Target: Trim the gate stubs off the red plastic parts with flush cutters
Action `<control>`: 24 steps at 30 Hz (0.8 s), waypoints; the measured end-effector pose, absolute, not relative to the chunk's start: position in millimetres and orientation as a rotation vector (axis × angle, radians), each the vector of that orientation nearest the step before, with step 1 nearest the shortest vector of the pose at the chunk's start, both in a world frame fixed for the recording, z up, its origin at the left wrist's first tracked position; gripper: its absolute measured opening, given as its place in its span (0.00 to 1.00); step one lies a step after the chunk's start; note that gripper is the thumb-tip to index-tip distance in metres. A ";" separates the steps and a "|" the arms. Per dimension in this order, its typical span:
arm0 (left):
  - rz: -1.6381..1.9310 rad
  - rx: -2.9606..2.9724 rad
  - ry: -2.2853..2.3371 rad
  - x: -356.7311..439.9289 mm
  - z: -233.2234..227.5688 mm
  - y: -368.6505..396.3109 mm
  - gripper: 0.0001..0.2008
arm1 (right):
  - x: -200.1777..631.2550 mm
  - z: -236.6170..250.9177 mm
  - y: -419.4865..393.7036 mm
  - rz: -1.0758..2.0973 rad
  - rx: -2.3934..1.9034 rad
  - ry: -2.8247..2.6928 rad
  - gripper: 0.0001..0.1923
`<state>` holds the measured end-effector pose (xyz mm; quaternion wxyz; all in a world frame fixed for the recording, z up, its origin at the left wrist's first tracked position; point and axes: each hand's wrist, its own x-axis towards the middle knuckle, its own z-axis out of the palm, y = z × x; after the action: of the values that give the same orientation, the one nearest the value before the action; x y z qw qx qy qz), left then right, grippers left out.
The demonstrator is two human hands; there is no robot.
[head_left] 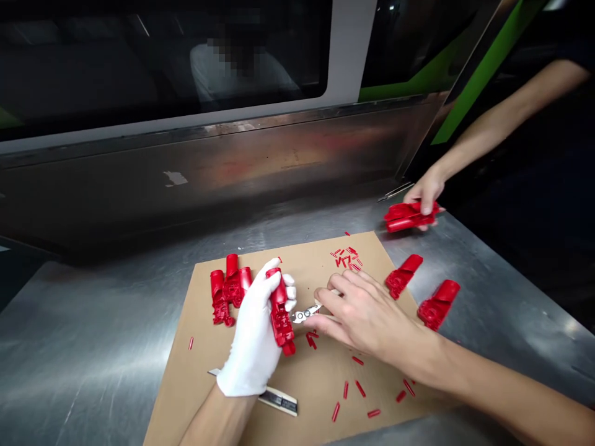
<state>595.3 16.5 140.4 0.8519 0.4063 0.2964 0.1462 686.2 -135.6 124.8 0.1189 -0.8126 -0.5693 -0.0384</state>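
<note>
My left hand, in a white glove, is closed around a red plastic part with a rounded upper end and a ribbed lower end. Bare, my right hand grips small metal nippers, whose handles are mostly hidden by the fingers. The nippers' jaws meet the right side of the red part; whether they bite on it I cannot tell. Short red plastic scraps lie just below the jaws. Several similar red parts are grouped on the cardboard sheet left of my gloved hand.
A utility knife lies under my left wrist, blade out at left. More scraps are piled at the back. Two red parts rest at right. A co-worker's hand holds red parts over the metal table. A machine panel stands behind.
</note>
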 end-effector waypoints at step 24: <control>0.284 0.908 0.639 591.3 128.3 12.2 0.13 | 673.2 145.3 -124.8 -0.409 -2.411 -2.212 0.10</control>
<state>591.3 12.2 128.3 0.8403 0.4296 0.3021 0.1345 673.2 -124.8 145.3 -0.0778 -0.7291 -0.6687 -0.1236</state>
